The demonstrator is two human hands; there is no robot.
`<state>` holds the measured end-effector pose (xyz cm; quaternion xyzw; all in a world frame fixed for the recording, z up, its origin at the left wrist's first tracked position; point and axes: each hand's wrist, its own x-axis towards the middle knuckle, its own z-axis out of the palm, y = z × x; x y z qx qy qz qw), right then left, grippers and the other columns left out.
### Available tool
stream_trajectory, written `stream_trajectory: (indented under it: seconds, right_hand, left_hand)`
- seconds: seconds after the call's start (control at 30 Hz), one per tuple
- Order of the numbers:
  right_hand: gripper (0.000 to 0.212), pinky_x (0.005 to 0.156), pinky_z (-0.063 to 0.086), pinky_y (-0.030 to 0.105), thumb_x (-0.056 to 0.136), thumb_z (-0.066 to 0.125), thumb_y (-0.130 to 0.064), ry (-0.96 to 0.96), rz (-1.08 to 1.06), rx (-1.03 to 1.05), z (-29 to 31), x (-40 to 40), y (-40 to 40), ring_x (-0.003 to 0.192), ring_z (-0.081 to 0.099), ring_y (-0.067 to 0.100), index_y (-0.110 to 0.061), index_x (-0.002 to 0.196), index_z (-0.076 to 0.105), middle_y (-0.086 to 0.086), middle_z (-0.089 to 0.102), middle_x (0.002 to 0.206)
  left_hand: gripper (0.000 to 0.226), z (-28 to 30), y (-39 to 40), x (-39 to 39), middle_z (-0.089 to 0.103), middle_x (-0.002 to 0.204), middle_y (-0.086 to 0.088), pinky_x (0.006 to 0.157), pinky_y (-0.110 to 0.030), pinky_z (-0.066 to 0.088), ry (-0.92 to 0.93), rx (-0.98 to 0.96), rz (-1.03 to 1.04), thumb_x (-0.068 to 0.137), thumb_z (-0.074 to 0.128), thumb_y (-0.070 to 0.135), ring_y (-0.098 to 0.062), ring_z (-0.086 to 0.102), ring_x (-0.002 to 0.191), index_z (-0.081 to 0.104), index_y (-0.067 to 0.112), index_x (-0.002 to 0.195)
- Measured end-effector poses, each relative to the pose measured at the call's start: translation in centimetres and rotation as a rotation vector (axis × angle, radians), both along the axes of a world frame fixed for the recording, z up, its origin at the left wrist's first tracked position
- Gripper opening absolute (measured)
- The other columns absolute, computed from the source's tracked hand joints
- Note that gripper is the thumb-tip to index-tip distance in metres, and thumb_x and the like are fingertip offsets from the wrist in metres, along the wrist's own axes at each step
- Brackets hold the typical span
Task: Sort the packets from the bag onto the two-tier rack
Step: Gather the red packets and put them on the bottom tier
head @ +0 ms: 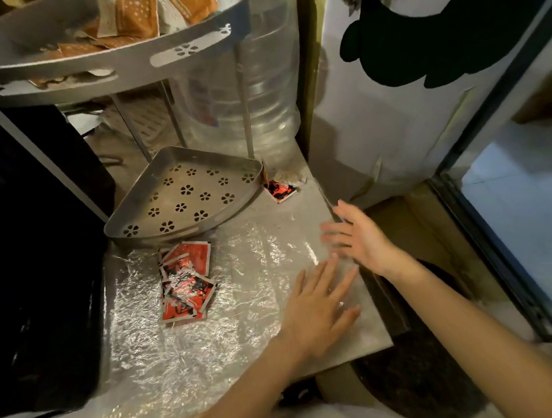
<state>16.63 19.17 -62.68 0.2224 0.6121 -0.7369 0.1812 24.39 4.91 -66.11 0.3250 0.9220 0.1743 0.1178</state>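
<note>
A clear plastic bag lies flat on the counter. On top of it, in front of the rack, is a pile of several red packets. One more red packet lies to the right of the rack's lower tier, which holds nothing. The upper tier holds several orange and white packets. My left hand rests flat on the bag's right part, fingers spread. My right hand hovers open just above the counter's right edge. Neither hand holds a packet.
A black appliance fills the left side. A large clear water bottle stands behind the rack. A white fridge door is at the right, with a dark mat on the floor below the counter edge.
</note>
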Motion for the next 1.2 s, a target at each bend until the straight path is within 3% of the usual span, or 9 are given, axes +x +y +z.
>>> stream_trajectory:
  seconds: [0.2, 0.3, 0.37, 0.47, 0.57, 0.7, 0.93, 1.07, 1.2]
  right_hand:
    - [0.033, 0.075, 0.051, 0.032, 0.084, 0.059, -0.004, 0.041, 0.015, 0.375, -0.9, 2.1, 3.0, 0.085, 0.063, 0.024, -0.003, 0.117, 0.056, 0.014, 0.065, 0.099]
    - [0.037, 0.075, 0.05, 0.031, 0.08, 0.062, 0.0, 0.045, 0.01, 0.586, -2.0, 2.3, 3.6, 0.075, 0.062, 0.019, -0.001, 0.116, 0.054, 0.01, 0.066, 0.084]
    - [0.044, 0.078, 0.047, 0.028, 0.083, 0.06, -0.004, 0.093, 0.067, 0.781, -2.0, 2.4, 3.3, 0.089, 0.06, 0.02, -0.005, 0.125, 0.046, 0.011, 0.066, 0.098]
    - [0.055, 0.099, 0.039, 0.036, 0.085, 0.059, -0.012, 0.256, 0.17, 1.124, -1.1, 2.1, 1.9, 0.122, 0.044, 0.027, -0.009, 0.135, 0.036, 0.012, 0.051, 0.13]
    - [0.046, 0.105, 0.032, 0.034, 0.087, 0.055, -0.017, 0.458, 0.349, 1.36, 0.0, 1.1, -0.2, 0.127, 0.035, 0.025, -0.01, 0.132, 0.043, 0.009, 0.044, 0.136]
    - [0.038, 0.103, 0.033, 0.033, 0.088, 0.053, -0.018, 0.623, 0.589, 1.234, 1.1, -0.4, -4.3, 0.123, 0.041, 0.021, -0.015, 0.125, 0.052, 0.003, 0.051, 0.132]
    - [0.036, 0.091, 0.042, 0.032, 0.088, 0.057, -0.025, 0.631, 0.826, 0.877, 1.9, -2.9, -12.7, 0.115, 0.054, 0.022, -0.015, 0.122, 0.056, 0.005, 0.059, 0.127]
    - [0.033, 0.081, 0.046, 0.029, 0.084, 0.062, -0.027, 0.631, 1.001, 0.849, 1.3, -3.9, -16.2, 0.104, 0.059, 0.021, -0.014, 0.115, 0.061, 0.006, 0.063, 0.117]
    - [0.048, 0.09, 0.048, 0.033, 0.077, 0.069, -0.03, 0.63, 1.082, 0.894, 0.3, -3.9, -18.1, 0.106, 0.055, 0.022, -0.011, 0.119, 0.054, 0.007, 0.057, 0.12]
  left_hand:
    - [0.064, -1.6, 1.8, 0.3, -0.017, 0.152, 0.0, 0.114, -0.049, -0.013, -0.034, -0.082, -0.034, 0.087, 0.003, 0.058, -0.019, -0.02, 0.14, -0.005, 0.033, 0.145]
    - [0.065, -1.4, 1.9, 0.1, -0.013, 0.154, -0.001, 0.112, -0.044, -0.017, -0.051, -0.091, -0.026, 0.087, 0.002, 0.058, -0.019, -0.016, 0.142, 0.0, 0.03, 0.146]
    - [0.06, -0.6, 1.7, -0.1, -0.004, 0.157, -0.001, 0.11, -0.039, -0.014, -0.079, -0.037, -0.008, 0.091, 0.009, 0.054, -0.017, -0.008, 0.144, 0.005, 0.03, 0.146]
    - [0.049, 1.0, 0.5, -0.8, 0.019, 0.155, -0.001, 0.115, -0.033, 0.006, -0.097, 0.165, 0.104, 0.096, 0.026, 0.041, -0.016, 0.016, 0.142, 0.025, 0.026, 0.143]
    - [0.035, 3.0, -1.9, -1.9, 0.052, 0.135, -0.004, 0.096, -0.017, 0.034, -0.259, 0.414, 0.313, 0.095, 0.042, 0.025, -0.016, 0.05, 0.119, 0.051, 0.016, 0.128]
    - [0.027, 5.6, -6.8, -2.6, 0.066, 0.106, -0.001, 0.077, -0.006, 0.041, -0.344, 0.581, 0.528, 0.091, 0.051, 0.014, -0.011, 0.06, 0.096, 0.061, 0.011, 0.116]
    - [0.038, 5.1, -14.4, -0.3, 0.063, 0.105, -0.002, 0.074, -0.027, 0.051, -0.145, 0.536, 1.077, 0.083, 0.061, 0.013, -0.011, 0.06, 0.082, 0.055, 0.01, 0.12]
    - [0.063, 3.0, -16.2, 0.7, 0.053, 0.128, -0.009, 0.094, -0.04, 0.046, -0.237, 0.459, 1.344, 0.081, 0.064, 0.032, -0.025, 0.056, 0.11, 0.038, 0.01, 0.134]
    - [0.071, 2.5, -16.2, -0.3, 0.061, 0.111, -0.01, 0.088, -0.044, 0.051, -0.337, 0.368, 1.392, 0.072, 0.068, 0.048, -0.026, 0.061, 0.098, 0.043, 0.012, 0.128]
